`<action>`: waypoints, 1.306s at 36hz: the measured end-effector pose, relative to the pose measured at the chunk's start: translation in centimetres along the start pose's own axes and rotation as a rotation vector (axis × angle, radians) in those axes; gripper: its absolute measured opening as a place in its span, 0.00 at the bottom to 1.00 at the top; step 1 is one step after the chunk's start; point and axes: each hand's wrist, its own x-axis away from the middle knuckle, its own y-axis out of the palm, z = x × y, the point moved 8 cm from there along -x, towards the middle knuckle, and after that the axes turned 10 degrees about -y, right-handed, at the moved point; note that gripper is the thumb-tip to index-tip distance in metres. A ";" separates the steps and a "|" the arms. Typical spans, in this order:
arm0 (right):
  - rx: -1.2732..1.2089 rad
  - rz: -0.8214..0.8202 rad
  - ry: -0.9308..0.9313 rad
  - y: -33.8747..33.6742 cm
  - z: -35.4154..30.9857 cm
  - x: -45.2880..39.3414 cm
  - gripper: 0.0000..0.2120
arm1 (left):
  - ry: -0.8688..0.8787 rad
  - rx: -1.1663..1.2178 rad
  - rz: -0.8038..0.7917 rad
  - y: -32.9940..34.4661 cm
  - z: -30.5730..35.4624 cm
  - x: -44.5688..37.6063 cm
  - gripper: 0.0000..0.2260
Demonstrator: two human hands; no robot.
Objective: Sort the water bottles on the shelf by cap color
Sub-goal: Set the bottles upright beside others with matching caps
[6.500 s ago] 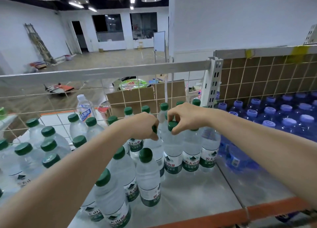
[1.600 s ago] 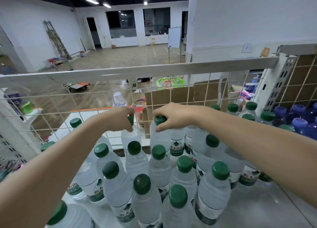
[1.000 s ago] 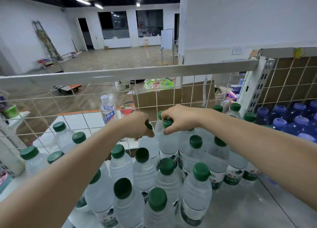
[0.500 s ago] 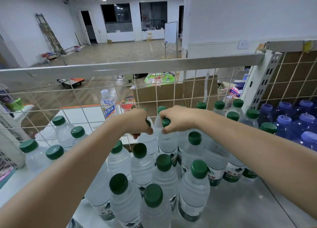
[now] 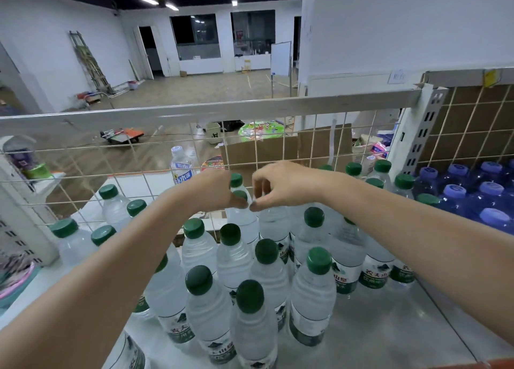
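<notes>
Grey metal shelf [image 5: 389, 327] backed by a white wire grid panel [image 5: 278, 146]. Clear plastic water bottles with dark green caps [image 5: 250, 296] stand clustered before the grid; blue-tinted bottles with purple caps [image 5: 456, 192] stand right of the grid's upright. Left hand [image 5: 214, 190] closes its fingers on a green-capped bottle [image 5: 240, 215] against the grid. Right hand [image 5: 281, 185] hovers just beside it, fingers loosely curled, holding nothing.

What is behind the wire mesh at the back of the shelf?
Behind the wire mesh stand a white-capped bottle and a cardboard box, with open floor beyond. The hands and green-capped bottles cover its lower part.
</notes>
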 end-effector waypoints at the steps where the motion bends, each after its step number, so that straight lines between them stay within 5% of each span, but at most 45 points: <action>1: -0.063 -0.043 0.002 0.7 -0.3 0.1 0.15 | 0.015 -0.021 -0.032 0.2 0.3 0.4 0.18; 12: -0.103 -0.400 0.105 4.9 -1.7 2.5 0.28 | -0.029 -0.221 -0.427 3.6 1.1 4.0 0.21; 19: -0.074 -0.328 0.030 4.6 -3.0 2.4 0.13 | 0.042 -0.106 -0.308 3.1 1.5 4.4 0.10; 32: 0.037 -0.106 0.085 1.0 -0.9 2.0 0.14 | 0.141 -0.025 -0.103 1.2 2.5 4.1 0.13; 47: 0.098 -0.159 0.122 3.4 0.5 1.3 0.15 | 0.106 -0.037 -0.139 3.4 1.1 2.6 0.10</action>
